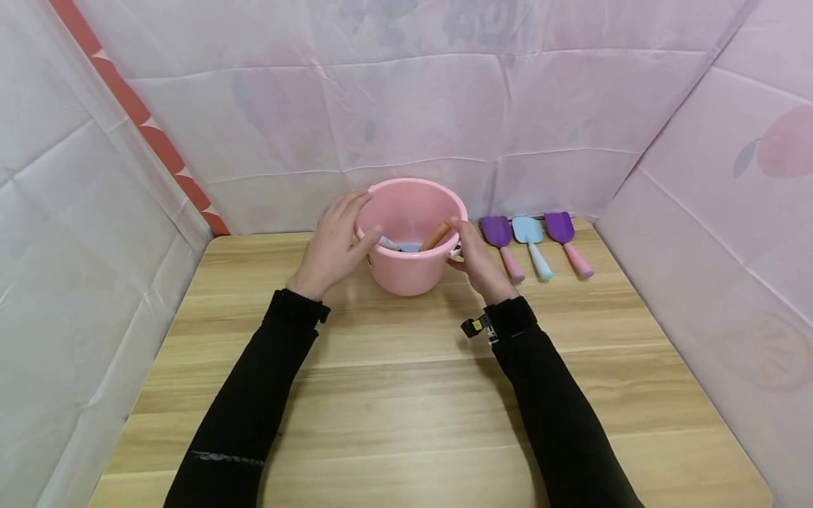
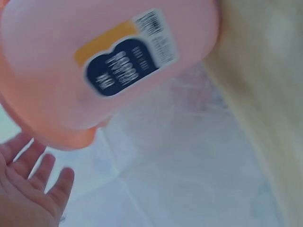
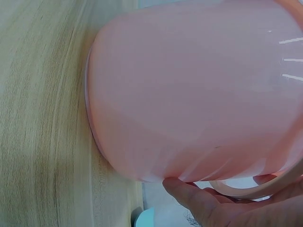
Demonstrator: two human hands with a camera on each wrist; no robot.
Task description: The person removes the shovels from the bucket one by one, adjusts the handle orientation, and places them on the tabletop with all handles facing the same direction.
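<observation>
Wooden table [image 1: 406,395], round pink plastic bucket [image 1: 413,264] at its 12 o'clock, left hand [image 1: 333,247] at the bucket's 9 o'clock, fingers straight, thumb over the rim, right hand [image 1: 478,262] at 3 o'clock curled round its side handle, three small plastic shovels [image 1: 535,243] beyond at 2 o'clock.

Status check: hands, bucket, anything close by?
Left hand open on the bucket rim. Right hand at its right side, grip unclear. Tools sticking out of bucket. Three scoops lying right of it, clear.

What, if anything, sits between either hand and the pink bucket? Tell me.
Nothing visible. The left hand rests against the pink bucket at its left rim, and the right hand touches its right side by the handle.
</observation>
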